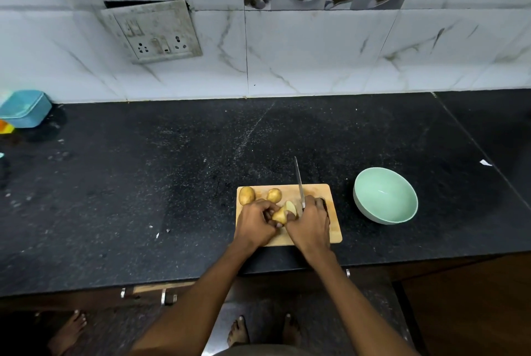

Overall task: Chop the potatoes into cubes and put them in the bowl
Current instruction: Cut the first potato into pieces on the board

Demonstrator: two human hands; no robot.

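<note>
The first cuts are judged to be in hand. On the pale wooden rectangular chopping board (333,229), which lies near the front edge of the black speckled stone desk (172,183), a brown-skinned potato already split open (283,212) is pinched by the curled fingers of the left hand (255,223); its pale cut face is turned up. The right hand (311,222) is clamped round the handle of a steel-bladed kitchen knife (299,183), whose blade points toward the back edge of the desk. The two hands are close together and appear to touch over the potato.

Two whole brown potatoes (247,195) lie untouched at the board's far left corner. The round mint-green bowl (385,196), just beside the board toward the desk's right edge, holds nothing, so the task is judged barely begun.

The next move calls for the split potato to be laid cut face down, steadied with fingertips tucked clear, and sliced.

No brand, label or writing can be read.
</note>
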